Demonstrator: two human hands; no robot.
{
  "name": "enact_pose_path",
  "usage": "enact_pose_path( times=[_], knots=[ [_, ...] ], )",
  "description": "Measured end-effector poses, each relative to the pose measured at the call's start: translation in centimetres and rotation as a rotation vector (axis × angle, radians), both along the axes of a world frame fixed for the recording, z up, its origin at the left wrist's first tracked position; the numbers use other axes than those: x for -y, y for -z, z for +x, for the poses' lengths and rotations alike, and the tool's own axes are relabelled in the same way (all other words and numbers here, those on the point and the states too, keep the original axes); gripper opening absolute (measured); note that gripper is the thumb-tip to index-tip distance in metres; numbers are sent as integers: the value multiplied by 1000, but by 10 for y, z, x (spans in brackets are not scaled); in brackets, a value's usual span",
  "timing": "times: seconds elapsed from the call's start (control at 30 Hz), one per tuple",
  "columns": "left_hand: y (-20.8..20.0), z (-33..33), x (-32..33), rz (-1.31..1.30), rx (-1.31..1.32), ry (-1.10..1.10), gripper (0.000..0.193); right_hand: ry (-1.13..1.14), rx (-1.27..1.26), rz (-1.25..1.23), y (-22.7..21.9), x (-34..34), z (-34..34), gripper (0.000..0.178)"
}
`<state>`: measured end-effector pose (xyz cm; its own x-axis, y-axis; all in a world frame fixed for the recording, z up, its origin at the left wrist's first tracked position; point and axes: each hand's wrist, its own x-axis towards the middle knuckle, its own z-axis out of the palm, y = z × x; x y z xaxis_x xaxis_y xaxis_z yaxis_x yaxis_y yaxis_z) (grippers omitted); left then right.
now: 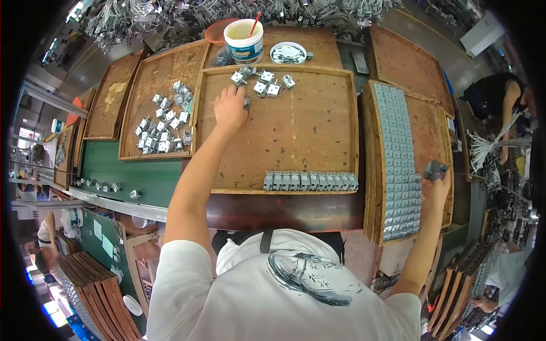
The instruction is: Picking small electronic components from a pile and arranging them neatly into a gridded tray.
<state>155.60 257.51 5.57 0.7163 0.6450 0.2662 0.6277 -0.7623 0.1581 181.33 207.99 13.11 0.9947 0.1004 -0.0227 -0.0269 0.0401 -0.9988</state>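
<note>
Left hand, curled by small silver metal blocks in a brown wooden tray, grip unclear; right hand grasps dark-grey metal parts beside blue-grey rows, apparently for placing, which calls for alignment.

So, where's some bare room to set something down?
Centre tray: the wide middle, between loose parts at the far side and the row along the near edge. Right tray: a strip beyond your right hand, right of the packed rows. Crowded: the heap in the left tray.
</note>
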Motion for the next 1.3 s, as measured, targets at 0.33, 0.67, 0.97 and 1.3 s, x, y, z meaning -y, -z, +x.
enact_pose_path(
  times=[0.33,0.67,0.97,1.3],
  knots=[
    [22,-64,82,-1603,810,202,30,-423,-87,50,10,-62,-107,29],
    [-35,-109,165,-2080,1033,204,48,-594,-71,129,18,-145,-173,35],
    [-39,-138,180,-1919,1069,162,53,-945,287,-458,-5,-149,-225,28],
    [-52,-146,199,-1461,913,322,34,-1004,631,-520,-28,-154,-244,27]
  ],
)
